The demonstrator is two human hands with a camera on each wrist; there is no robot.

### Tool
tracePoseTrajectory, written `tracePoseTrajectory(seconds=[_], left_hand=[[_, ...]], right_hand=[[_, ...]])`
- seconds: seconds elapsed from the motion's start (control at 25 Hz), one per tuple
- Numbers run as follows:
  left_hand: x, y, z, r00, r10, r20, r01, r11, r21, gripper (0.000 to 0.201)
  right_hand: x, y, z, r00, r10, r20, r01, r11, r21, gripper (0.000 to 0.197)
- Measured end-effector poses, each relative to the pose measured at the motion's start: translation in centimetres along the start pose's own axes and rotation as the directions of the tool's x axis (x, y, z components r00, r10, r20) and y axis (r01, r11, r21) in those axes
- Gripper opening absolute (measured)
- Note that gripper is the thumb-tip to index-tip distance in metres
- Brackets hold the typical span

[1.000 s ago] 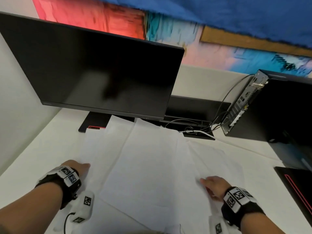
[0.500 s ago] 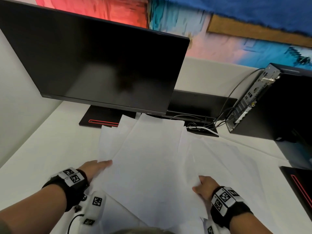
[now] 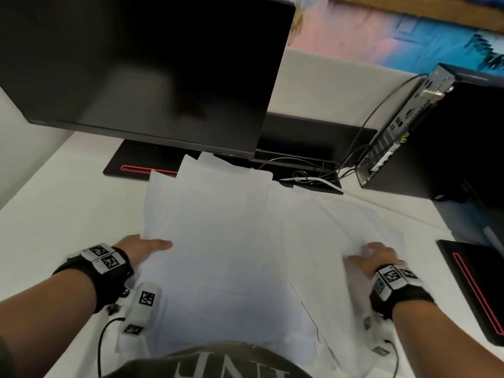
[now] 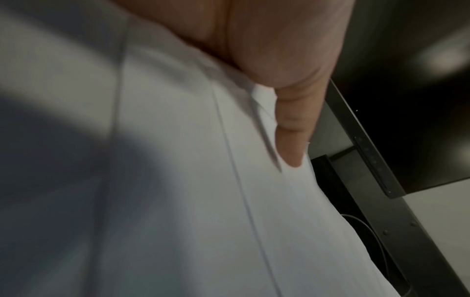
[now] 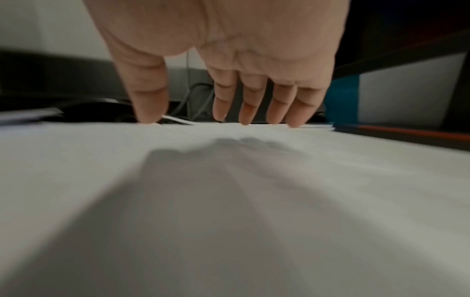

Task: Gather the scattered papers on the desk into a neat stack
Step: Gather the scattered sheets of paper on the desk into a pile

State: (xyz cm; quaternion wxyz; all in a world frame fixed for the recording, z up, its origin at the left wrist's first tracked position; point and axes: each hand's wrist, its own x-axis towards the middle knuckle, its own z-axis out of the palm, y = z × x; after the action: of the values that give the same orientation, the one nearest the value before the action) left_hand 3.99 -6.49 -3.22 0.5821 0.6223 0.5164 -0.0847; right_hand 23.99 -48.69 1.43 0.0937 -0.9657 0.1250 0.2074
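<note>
White desk (image 3: 68, 214) fills the view, and it's busy. Dead centre, spreading from 6 o'clock up toward 12, lie the papers (image 3: 231, 241), loose white sheets overlapping at odd angles, edges fanned out. At 11 o'clock sits a flat black stand base (image 3: 136, 165) with a red stripe, the top corners of the sheets touching it. At 1 o'clock a second black base (image 3: 327, 186) carries a tangle of cables (image 3: 313, 170). At 2 o'clock stands a black computer case (image 3: 436, 148). Over at 4 o'clock lies a black slab (image 3: 474, 285) edged with a red line.

Matt white papers (image 3: 226, 241), glossy monitor (image 3: 136, 64)
</note>
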Motion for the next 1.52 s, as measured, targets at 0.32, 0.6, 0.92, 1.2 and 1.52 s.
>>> tracePoseTrajectory(seconds=[0.32,0.6,0.92,1.2,1.52], left_hand=[[0.7,-0.4,-0.1,0.998,0.068,0.006,-0.068,0.984,0.164,0.06],[1.1,-0.7,-0.6,0.996,0.071,0.05,-0.077,0.988,0.131,0.078],[0.9,-1.0,-0.3,0.989,0.14,0.043,-0.144,0.981,0.128,0.056],[1.3,-1.0,-0.3,0.99,0.129,0.054,-0.135,0.982,0.132,0.061],[0.5,-0.8,-0.5,0.991,0.131,0.034,-0.136,0.967,0.215,0.086]], right_hand=[[2.5,2.7,1.1,0.995,-0.097,0.032,0.102,0.922,-0.374,0.03],[1.1,2.7,0.3,0.989,-0.058,0.133,0.117,0.86,-0.497,0.044],[-0.1,3.1,0.5,0.967,-0.144,0.209,0.223,0.876,-0.429,0.07],[-1.8,3.1,1.0,0.982,0.171,0.075,-0.186,0.885,0.426,0.073],[-5.4,1.2,-5.9,0.987,-0.025,-0.16,0.079,0.938,0.339,0.044]])
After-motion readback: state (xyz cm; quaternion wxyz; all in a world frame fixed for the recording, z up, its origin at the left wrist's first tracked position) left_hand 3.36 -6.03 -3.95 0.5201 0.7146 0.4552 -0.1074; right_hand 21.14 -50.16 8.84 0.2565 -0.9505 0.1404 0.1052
